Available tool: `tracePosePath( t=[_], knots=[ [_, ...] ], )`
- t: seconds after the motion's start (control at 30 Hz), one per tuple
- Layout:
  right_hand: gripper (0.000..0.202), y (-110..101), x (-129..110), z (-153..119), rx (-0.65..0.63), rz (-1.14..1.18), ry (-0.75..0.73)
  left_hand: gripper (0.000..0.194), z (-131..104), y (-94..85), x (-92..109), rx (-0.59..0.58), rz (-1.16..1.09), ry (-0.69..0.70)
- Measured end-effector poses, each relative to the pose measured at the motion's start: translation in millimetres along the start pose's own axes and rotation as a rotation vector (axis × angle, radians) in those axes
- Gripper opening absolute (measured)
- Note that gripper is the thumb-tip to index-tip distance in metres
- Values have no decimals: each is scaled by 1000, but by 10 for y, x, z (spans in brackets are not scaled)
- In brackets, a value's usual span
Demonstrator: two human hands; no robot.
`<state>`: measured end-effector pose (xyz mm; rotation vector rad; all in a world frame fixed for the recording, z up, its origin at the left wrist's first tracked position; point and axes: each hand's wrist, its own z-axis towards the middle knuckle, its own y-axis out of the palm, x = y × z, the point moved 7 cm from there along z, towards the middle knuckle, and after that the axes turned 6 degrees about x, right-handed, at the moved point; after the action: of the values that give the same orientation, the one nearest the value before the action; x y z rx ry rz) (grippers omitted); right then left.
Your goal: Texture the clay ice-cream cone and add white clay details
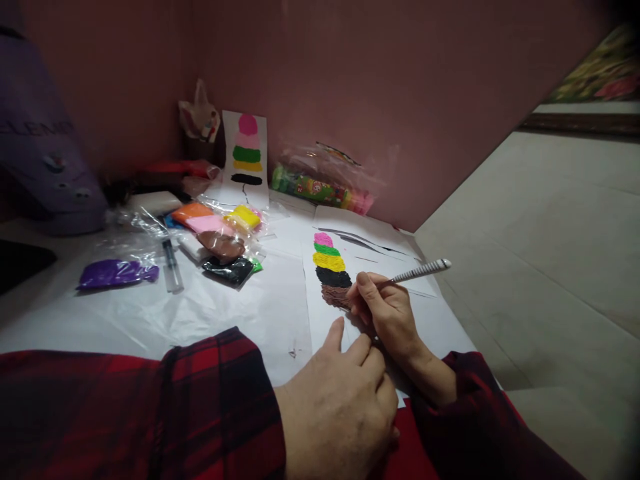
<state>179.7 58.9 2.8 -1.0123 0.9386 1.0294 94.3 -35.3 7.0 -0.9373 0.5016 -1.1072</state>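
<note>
My right hand [385, 307] is closed round a slim striped pencil [423, 270], whose back end points up to the right. The tip is hidden by my fingers, close to the brown patch [335, 295] at the bottom of a stack of coloured clay patches. Above the brown come black [334, 277], yellow [329, 261], green [327, 249] and pink [323, 239], all on a white sheet [323, 327]. My left hand [340, 407] rests on the paper just below the brown clay, holding nothing, with its index finger stretched toward it.
Bagged clay lies to the left, including a purple pack [117, 273], a brown one [223, 245] and a black one [229, 270]. A clear tube [173, 267] lies among them. Against the wall stand a card with painted patches [247, 157] and a wrapped colourful pack [320, 189]. A purple cylinder [47, 140] stands far left.
</note>
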Motion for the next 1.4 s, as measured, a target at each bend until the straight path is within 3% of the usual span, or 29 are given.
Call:
tracePosePath(
  t=[0.23, 0.8, 1.4],
  knots=[
    [47, -50, 17, 23, 67, 12, 38, 32, 0, 15, -6, 16, 12, -23],
    [49, 19, -4, -11, -1, 13, 30, 29, 30, -1, -20, -49, -31, -74],
    [46, 89, 1, -34, -93, 5, 21, 30, 18, 9, -20, -30, -26, -66]
  ],
)
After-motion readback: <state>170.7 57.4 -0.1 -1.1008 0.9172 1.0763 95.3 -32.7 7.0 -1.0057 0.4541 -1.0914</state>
